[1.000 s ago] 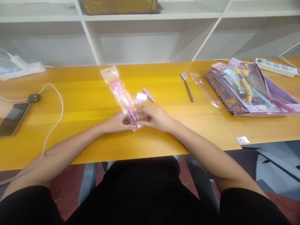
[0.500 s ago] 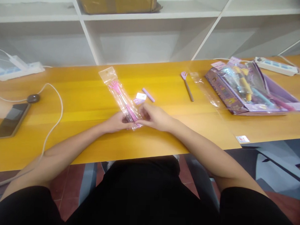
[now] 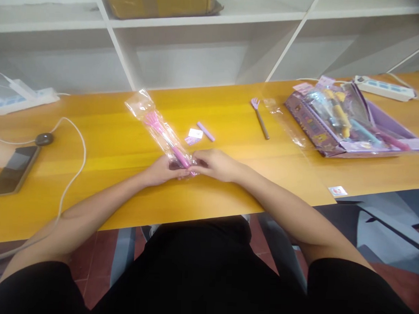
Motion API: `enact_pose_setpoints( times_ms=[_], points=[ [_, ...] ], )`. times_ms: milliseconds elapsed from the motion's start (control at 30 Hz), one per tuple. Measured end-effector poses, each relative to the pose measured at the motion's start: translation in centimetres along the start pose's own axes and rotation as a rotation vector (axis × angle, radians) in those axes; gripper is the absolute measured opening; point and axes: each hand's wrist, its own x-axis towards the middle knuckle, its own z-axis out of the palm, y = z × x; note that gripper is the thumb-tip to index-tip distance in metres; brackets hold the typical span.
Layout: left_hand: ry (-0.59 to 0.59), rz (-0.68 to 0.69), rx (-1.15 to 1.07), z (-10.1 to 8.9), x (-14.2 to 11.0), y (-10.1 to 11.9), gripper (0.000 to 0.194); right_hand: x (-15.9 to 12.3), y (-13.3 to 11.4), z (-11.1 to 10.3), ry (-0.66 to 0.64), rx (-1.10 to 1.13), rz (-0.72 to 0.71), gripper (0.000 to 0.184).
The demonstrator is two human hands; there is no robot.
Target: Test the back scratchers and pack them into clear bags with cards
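Note:
A pink back scratcher [image 3: 180, 155] lies in a clear plastic bag [image 3: 138, 103], its clawed head pointing up and to the left. My left hand [image 3: 162, 171] grips the bag's lower end from the left side, fingers closed. On the other side, my right hand [image 3: 216, 165] pinches the same end between thumb and curled fingers. Just beyond my right hand lie a small purple stick [image 3: 206, 132] and a white card [image 3: 195, 133]. Farther right, a second back scratcher [image 3: 260, 118] with a purple claw and dark handle rests unwrapped on the table.
A purple display box [image 3: 321, 138] of bagged items stands at the right, with loose clear plastic [image 3: 294, 133] beside it. Power strips [image 3: 386, 88] sit at the back. At left are a phone [image 3: 14, 169] and a white cable [image 3: 82, 160]. White shelving [image 3: 208, 22] rises behind.
The bag's upper end with the scratcher head has swung left and slightly down. Both hands stay closed on its lower end. The whole view has shifted slightly.

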Motion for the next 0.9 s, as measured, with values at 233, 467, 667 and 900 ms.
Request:
enact_pose_setpoints(
  times_ms=[233, 467, 667, 900],
  points=[
    [0.026, 0.009, 0.007, 0.26, -0.03, 0.09, 0.049, 0.15, 0.10, 0.46, -0.074, 0.138, -0.009, 0.058],
    [0.039, 0.010, 0.047, 0.25, 0.01, -0.26, 0.051, 0.43, 0.85, 0.72, -0.107, 0.234, -0.007, 0.055],
    [-0.012, 0.003, 0.126, -0.03, 0.01, -0.51, 0.050, 0.48, 0.46, 0.43, -0.148, 0.298, -0.018, 0.057],
    [-0.008, 0.009, 0.167, -0.07, -0.26, -0.43, 0.047, 0.20, 0.18, 0.00, -0.246, 0.347, 0.022, 0.060]
  ],
)
